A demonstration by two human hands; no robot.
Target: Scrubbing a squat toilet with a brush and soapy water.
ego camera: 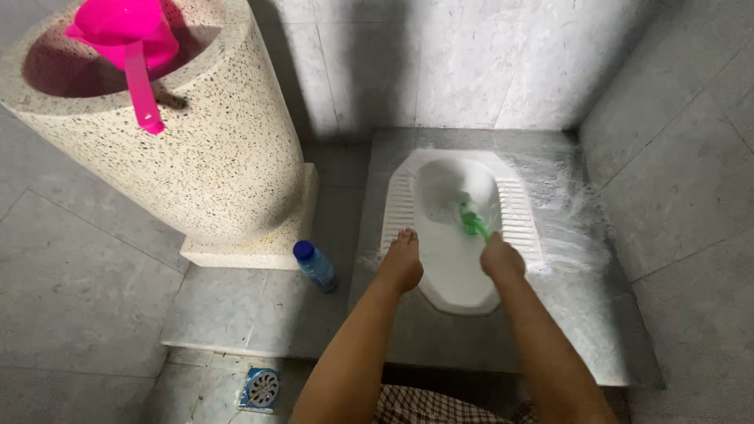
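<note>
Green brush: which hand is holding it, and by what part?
The right hand holds the green brush by its handle end, bristles inside the white squat toilet. The left hand holds nothing; it rests on the toilet's rim.

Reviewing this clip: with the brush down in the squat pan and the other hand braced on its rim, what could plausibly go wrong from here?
1. The left hand rests bare on the squat pan rim; the wet-looking platform could let it slip.
2. The right hand scrubs with the green brush close to the bowl, so splashes may reach bare skin.
3. The blue bottle stands near the step edge and could be knocked over.
</note>
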